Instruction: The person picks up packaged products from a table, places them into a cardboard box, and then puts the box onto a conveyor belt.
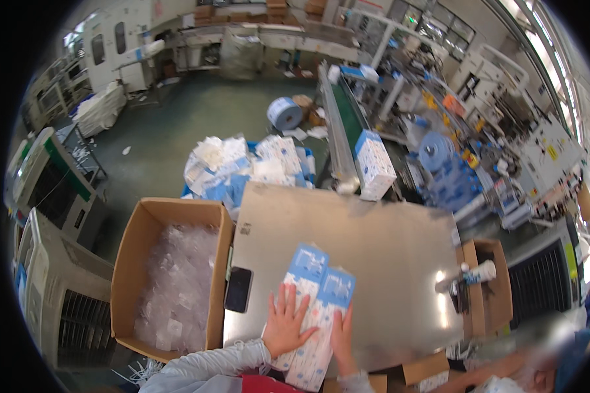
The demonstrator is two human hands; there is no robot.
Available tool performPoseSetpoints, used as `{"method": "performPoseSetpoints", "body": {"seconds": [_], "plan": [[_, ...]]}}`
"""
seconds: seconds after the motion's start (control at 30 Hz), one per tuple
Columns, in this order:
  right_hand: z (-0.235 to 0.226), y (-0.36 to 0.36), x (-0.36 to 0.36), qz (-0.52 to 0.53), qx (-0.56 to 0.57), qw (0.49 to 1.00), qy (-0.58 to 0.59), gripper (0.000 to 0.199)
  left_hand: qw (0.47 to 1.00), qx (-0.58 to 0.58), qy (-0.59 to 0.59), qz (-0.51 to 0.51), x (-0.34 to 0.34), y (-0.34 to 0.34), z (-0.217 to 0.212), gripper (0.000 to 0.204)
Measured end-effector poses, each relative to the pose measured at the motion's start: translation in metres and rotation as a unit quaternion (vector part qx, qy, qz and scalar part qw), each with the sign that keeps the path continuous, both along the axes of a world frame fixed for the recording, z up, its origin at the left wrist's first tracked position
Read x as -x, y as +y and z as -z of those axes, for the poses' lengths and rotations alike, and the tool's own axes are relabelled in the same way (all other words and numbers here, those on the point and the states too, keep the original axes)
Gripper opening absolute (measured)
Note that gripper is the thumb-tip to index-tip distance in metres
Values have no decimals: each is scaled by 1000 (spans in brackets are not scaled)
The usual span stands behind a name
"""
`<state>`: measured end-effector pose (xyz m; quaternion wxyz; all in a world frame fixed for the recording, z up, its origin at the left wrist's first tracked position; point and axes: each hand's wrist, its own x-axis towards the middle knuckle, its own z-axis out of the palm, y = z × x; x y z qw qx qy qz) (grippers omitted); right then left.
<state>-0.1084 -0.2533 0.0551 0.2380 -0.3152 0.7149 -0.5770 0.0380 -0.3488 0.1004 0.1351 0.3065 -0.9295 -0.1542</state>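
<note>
Two long, flat boxes lie side by side on the metal table, slanting away from me. Each has a blue end and a white body with small printed spots. The left box (pixel 309 263) reaches slightly farther than the right box (pixel 337 288). My left hand (pixel 286 322) rests flat across the left box, fingers spread, its thumb reaching over the right one. Along the outer edge of the right box, my right hand (pixel 342 337) presses with its fingers stretched out. The near ends of the boxes come close to my body.
A dark phone (pixel 238 289) lies by the metal table's (pixel 400 262) left edge. Beside it stands a carton (pixel 125 281) of clear plastic pouches. Beyond are a heaped bin (pixel 255 164) and a conveyor with a similar box (pixel 375 167). Another person's arm (pixel 488 373) shows at lower right.
</note>
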Motion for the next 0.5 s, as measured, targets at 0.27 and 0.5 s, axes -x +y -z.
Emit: {"method": "performPoseSetpoints", "body": {"seconds": [0.27,0.5], "plan": [[-36,-125,165,51,-137,888,435,83,999,-41,16,12,-1,0,-5,86],[-35,-109,276,102,-421,844,317,107,996,-73,29,37,-10,14,-4,77]]}}
